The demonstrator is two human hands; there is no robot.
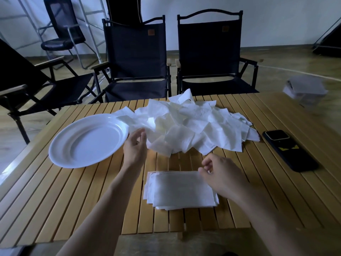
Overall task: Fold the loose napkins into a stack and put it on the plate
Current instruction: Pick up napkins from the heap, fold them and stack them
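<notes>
Your left hand, fingers parted and empty, sits between plate and pile. Your right hand curls its fingers at the far corner of the stack by the bench near edge, grip unclear.

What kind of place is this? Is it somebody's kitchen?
Probably not a kitchen. It looks like an indoor studio or workroom set up like a campsite meal: a slatted wooden table, black folding camp chairs behind it, and an office chair by a plain white wall.

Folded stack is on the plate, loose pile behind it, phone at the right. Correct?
Not quite: the head view shows the stack on the table, near the plate, which holds nothing. The pile and phone are as stated.
</notes>
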